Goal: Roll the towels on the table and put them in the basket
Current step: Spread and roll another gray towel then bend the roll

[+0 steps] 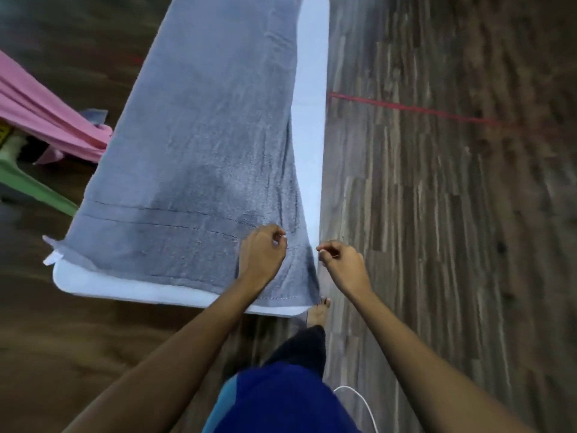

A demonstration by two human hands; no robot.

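A large grey towel (199, 145) lies spread flat along the white table (309, 126), covering most of it; its near right corner hangs slightly over the edge. My left hand (263, 256) hovers over the towel's near right part with fingers loosely curled and nothing in them. My right hand (343, 265) is just past the table's right edge, beside the towel's edge, fingers also loosely curled with no cloth seen between them. No basket is in view.
A pink towel (46, 117) drapes over a green plastic chair (28, 179) left of the table. Wood-pattern floor (437, 214) surrounds the table, with a red line (412, 109) across it. My bare foot (318, 314) stands at the table's near right corner.
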